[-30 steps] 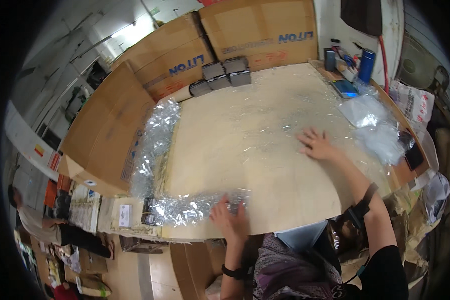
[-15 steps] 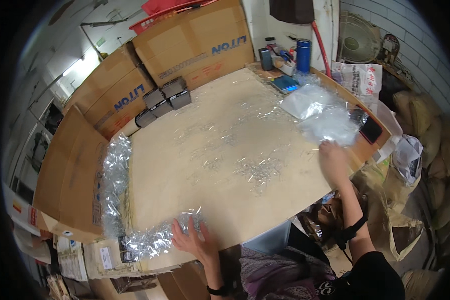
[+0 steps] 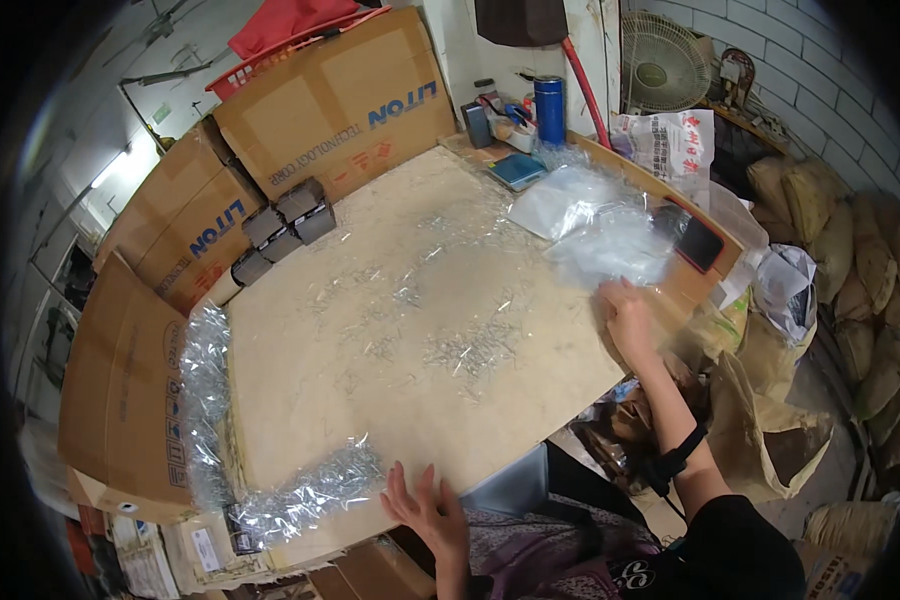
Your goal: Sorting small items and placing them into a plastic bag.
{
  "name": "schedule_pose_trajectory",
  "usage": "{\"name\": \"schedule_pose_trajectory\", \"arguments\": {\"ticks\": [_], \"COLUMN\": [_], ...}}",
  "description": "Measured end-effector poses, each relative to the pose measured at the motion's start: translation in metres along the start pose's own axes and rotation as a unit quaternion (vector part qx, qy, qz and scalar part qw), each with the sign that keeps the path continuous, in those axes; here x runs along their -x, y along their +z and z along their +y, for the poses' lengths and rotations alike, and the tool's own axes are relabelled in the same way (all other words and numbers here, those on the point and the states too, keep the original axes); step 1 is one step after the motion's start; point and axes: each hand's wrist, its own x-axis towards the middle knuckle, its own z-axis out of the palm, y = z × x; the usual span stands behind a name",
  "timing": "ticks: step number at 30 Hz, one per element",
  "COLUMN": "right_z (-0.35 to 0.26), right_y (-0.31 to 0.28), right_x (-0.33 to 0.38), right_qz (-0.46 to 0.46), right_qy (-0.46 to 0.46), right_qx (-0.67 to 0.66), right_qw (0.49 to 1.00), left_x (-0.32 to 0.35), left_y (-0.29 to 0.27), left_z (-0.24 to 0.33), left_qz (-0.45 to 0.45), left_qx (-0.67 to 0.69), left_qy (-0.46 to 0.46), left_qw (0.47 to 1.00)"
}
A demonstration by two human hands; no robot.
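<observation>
My left hand (image 3: 429,508) is at the table's near edge with fingers spread, holding nothing. Just left of it lies a long pile of thin, shiny metal pins (image 3: 315,490). My right hand (image 3: 626,318) has its fingers curled together at the lower edge of some clear plastic bags (image 3: 615,250). Whether anything is pinched in it is too small to make out. More loose pins (image 3: 470,347) lie scattered over the middle of the pale tabletop (image 3: 320,400). Another heap of pins (image 3: 206,375) runs along the table's left side.
Cardboard boxes (image 3: 330,110) wall the far and left sides. Several small dark blocks (image 3: 288,215) are stacked beside them. At the far right stand a blue cylinder (image 3: 549,110) and a small flat scale (image 3: 518,170). A phone (image 3: 699,245) lies on the right ledge; sacks (image 3: 820,210) stand beyond.
The view has shifted, so the table sits further left in it. My left hand has drawn away from the near pile of pins. My right hand stays beside the bags.
</observation>
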Motion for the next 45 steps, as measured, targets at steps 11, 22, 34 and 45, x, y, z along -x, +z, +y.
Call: {"name": "schedule_pose_trajectory", "arguments": {"ticks": [11,22,34,45], "right_z": [0.012,-0.157,-0.157,-0.136], "right_y": [-0.019,-0.041,-0.038,-0.037], "right_x": [0.029,0.120,0.137,0.154], "right_qz": [0.098,-0.137,-0.366,-0.513], "right_qy": [0.055,-0.252,0.203,0.084], "right_qx": [0.092,-0.265,-0.495,-0.441], "right_qw": [0.989,0.921,0.762,0.731], "left_x": [0.002,0.004,0.037,0.054], "left_y": [0.003,0.009,-0.004,-0.004], "left_z": [0.021,0.047,0.048,0.031], "left_qz": [-0.022,-0.277,-0.139,-0.299], "left_qx": [0.037,0.581,0.599,0.368], "left_qy": [0.024,-0.272,-0.299,-0.153], "left_qw": [0.999,0.715,0.730,0.867]}}
